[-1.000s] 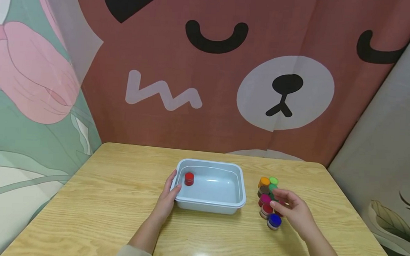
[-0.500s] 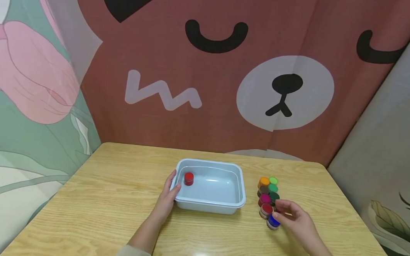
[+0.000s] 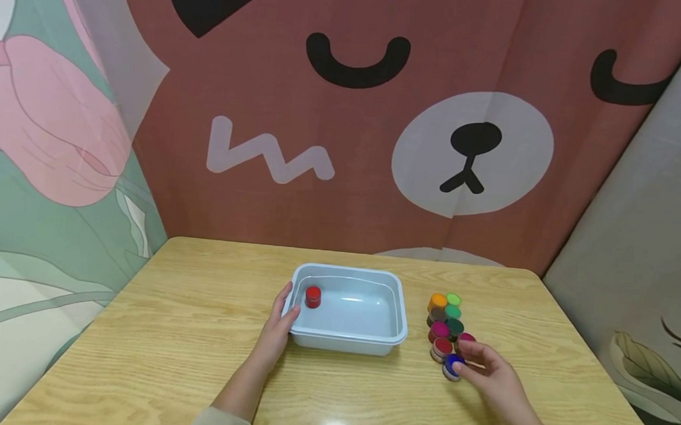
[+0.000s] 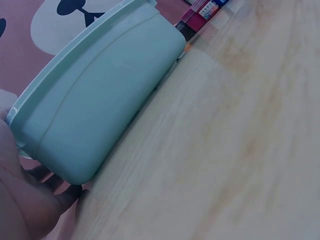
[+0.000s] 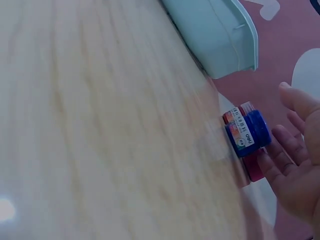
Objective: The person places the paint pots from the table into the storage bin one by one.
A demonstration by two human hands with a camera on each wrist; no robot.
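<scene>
Left hand (image 3: 276, 330) gripping pale blue tray (image 3: 342, 344), right hand (image 3: 492, 376) spread beside blue jar (image 3: 451, 363), contact unclear

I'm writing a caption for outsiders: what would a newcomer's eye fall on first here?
Probably the huge reddish-brown cartoon bear face behind the wooden table. Next, perhaps, the light-blue rectangular plastic tub gripped at its left end by the left hand, with one small round red jar inside. Then the cluster of small round jars with coloured lids to the tub's right, where the right hand is at the blue-lidded jar.
</scene>
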